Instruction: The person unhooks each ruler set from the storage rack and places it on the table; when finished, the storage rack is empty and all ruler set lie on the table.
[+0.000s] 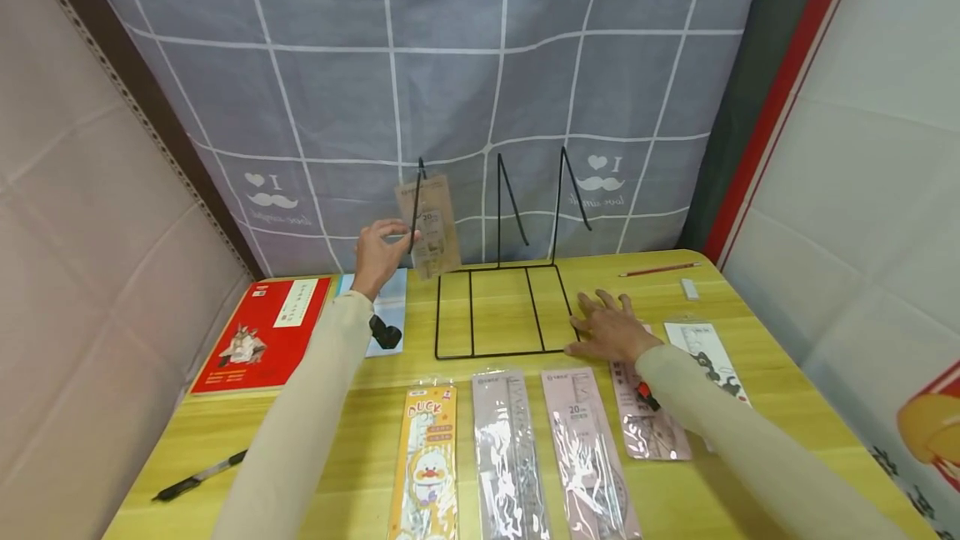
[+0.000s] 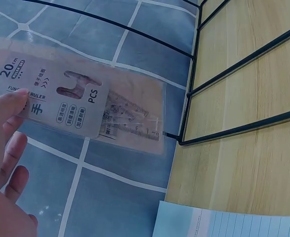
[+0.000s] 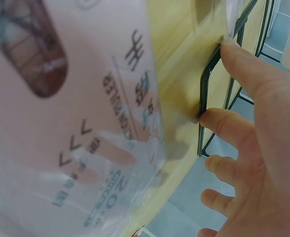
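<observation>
A packaged ruler set (image 1: 435,227) hangs from the left hook of a black wire rack (image 1: 491,354). My left hand (image 1: 380,255) pinches the package's edge; in the left wrist view the thumb lies on the printed card (image 2: 61,94), with the index finger partly hidden behind it. Its other fingers curve loosely below. At the rack's right front corner, my right hand (image 1: 611,330) spreads its fingers, and thumb and index fingertips touch the black wire (image 3: 204,94). Beneath the right wrist lies a pink ruler package (image 1: 654,433), partly covered by the sleeve.
Along the front lie a yellow duck ruler package (image 1: 431,461) and two pinkish ruler packages (image 1: 510,457). A white ruler package (image 1: 708,357), eraser (image 1: 689,289) and pencil (image 1: 660,269) are at right. Leftward are a red book (image 1: 262,340), light-blue notebook (image 1: 393,298) and pen (image 1: 198,477).
</observation>
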Demonstrator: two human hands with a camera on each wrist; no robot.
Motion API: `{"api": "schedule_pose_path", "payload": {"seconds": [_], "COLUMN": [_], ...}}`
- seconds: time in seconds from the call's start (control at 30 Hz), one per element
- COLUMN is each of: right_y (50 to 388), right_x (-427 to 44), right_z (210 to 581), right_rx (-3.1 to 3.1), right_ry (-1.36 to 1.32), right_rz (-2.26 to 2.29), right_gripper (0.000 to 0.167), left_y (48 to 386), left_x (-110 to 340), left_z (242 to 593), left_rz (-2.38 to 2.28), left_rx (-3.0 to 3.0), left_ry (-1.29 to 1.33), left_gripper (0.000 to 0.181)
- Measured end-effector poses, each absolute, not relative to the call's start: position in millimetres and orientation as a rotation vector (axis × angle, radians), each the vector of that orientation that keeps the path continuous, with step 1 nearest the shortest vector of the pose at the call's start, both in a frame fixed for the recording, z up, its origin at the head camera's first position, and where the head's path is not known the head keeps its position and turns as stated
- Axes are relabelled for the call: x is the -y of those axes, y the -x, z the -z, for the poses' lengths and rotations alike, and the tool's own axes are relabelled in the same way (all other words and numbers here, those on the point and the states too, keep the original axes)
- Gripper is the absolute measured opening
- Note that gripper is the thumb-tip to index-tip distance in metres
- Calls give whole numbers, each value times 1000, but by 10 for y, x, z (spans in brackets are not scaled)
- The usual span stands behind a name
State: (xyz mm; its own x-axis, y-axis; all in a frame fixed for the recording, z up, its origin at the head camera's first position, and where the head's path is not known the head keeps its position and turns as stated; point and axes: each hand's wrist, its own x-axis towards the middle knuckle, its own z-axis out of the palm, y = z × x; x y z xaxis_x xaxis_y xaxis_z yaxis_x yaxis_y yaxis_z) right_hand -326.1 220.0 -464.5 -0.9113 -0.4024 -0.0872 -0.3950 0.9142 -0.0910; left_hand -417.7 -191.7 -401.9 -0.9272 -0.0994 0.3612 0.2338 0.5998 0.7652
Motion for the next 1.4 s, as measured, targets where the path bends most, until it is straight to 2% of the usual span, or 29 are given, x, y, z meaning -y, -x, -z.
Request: {"api": "schedule_pose_path", "payload": {"seconds": [0.6,0.9,1.4], "right_y": [3260,3273,3268], "right_x": [-2179,-2193,-2197], "right_z": [4659,4664,4664], "right_rx": [-2979,-2976,-2971], "right_ry": [634,626,621], "right_rz": [111,109,114], "right_gripper": [70,70,71], "left_y": [4019,3822,3500], "left_x": [1940,1920,1983], "left_z": [4027,4030,4072], "left_rz": [1277,1331,1350], "left_rx": [2459,2481,2493], "left_ry": [152,210,226], "left_gripper": [43,52,50]}}
